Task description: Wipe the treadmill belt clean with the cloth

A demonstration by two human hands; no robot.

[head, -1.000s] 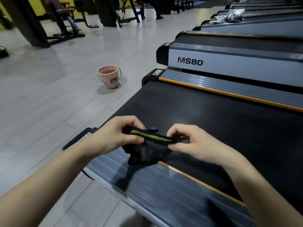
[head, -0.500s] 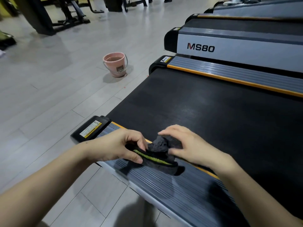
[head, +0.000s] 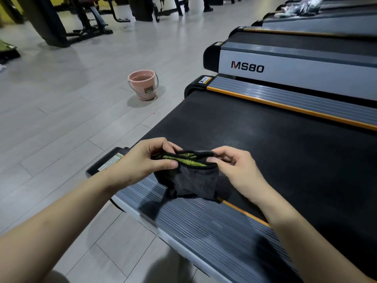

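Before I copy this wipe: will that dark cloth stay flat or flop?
Probably floppy: the cloth sags between the left hand and right hand. Likely light, since fingertip pinches carry it. It may bunch when pushed along the belt.

Both forearms are extended forward, bare. The left hand (head: 145, 160) is curled, thumb laid across its front. The right hand (head: 237, 170) is curled likewise, fingers (head: 223, 155) bent inward. A cloth (head: 191, 176) is pinched between both hands.

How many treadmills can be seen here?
4, perhaps more beyond the frame. The nearest treadmill lies under the hands; the MS80 treadmill sits beside it; a third treadmill follows; a fourth treadmill at top right carries plastic-wrapped items.
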